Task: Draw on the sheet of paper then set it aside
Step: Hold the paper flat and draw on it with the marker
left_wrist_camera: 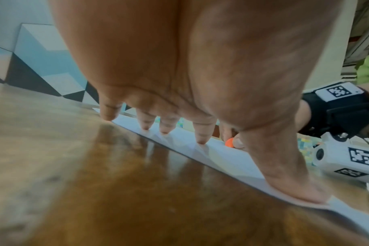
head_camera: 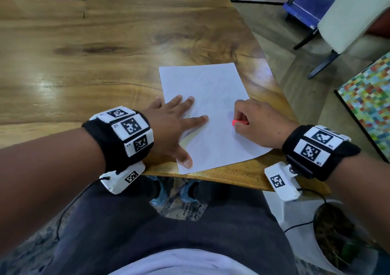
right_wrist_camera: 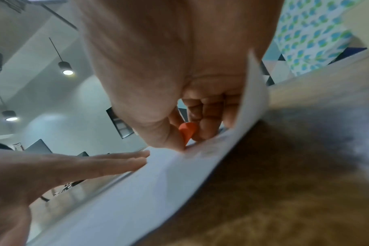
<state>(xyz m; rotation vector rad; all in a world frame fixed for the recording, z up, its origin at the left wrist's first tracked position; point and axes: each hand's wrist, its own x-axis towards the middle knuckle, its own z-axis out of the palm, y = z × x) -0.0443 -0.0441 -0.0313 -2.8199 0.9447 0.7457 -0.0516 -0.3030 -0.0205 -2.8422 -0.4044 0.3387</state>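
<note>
I am spreading my left hand [head_camera: 176, 124] flat, fingers straight, on the sheet of paper [head_camera: 213, 114] near the worktop's [head_camera: 84, 63] right front corner to stop it sliding, while my right hand [head_camera: 256, 124] is pinching an orange crayon [head_camera: 239, 123] tip-down to draw.

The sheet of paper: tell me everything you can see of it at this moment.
The sheet of paper is white, thin and rectangular, lying flat and slightly skewed on the wooden table near its front right corner. Faint marks show on it; what they depict cannot be told. The left hand presses it down with spread fingers. The right hand rests on it, gripping an orange crayon whose tip meets the paper.
</note>
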